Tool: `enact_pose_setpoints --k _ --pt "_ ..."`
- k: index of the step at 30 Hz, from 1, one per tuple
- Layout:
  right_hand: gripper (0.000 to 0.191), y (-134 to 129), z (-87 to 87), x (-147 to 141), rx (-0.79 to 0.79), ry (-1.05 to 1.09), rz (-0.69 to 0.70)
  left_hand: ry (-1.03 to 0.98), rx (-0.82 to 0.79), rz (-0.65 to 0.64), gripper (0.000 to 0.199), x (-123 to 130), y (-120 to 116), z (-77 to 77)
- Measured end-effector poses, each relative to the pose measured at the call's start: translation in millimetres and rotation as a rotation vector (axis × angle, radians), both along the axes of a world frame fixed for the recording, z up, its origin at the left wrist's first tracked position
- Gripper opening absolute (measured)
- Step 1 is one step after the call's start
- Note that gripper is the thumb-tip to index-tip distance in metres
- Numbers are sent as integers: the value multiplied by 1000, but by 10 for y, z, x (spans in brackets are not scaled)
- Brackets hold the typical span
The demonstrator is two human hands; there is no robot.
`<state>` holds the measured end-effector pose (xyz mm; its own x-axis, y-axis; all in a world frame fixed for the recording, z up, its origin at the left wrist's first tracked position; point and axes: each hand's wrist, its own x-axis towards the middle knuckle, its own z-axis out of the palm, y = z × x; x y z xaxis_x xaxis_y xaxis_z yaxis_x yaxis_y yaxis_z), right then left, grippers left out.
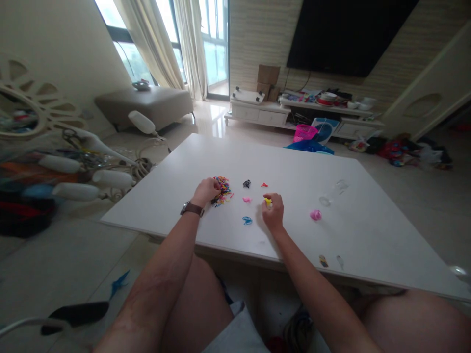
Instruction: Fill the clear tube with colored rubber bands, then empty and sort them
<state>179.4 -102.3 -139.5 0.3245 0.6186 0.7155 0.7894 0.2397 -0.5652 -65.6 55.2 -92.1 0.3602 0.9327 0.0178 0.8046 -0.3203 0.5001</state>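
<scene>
A mixed heap of small, brightly coloured rubber bands (223,189) lies on the white table (217,152). My left hand (206,192), with a brown-strapped watch on its wrist, reaches into the heap's left side; its fingers are pinched, and what they hold is hidden. My right hand (273,212) curls its thumb and fingers around yellow rubber bands (268,201), close to the tabletop. Between and beyond my hands lie small separate groups: black bands (247,184), red bands (264,185), pink bands (247,200) and blue bands (247,220).
A pink bundle (315,214) and a clear container (341,187) with a round clear piece (325,201) are on the table's right. Near the front edge lie a small yellow figure (323,261) and a clear piece (340,262). A white lamp (142,122) stands left of the table.
</scene>
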Motion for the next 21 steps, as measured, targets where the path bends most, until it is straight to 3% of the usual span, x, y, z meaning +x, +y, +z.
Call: enact_pose_setpoints --k 10,21 --pt "20 -3 11 -35 -7 -3 38 48 42 29 19 28 -19 43" --pt "20 -2 2 -37 -26 12 55 9 -30 67 7 -2 -14 118"
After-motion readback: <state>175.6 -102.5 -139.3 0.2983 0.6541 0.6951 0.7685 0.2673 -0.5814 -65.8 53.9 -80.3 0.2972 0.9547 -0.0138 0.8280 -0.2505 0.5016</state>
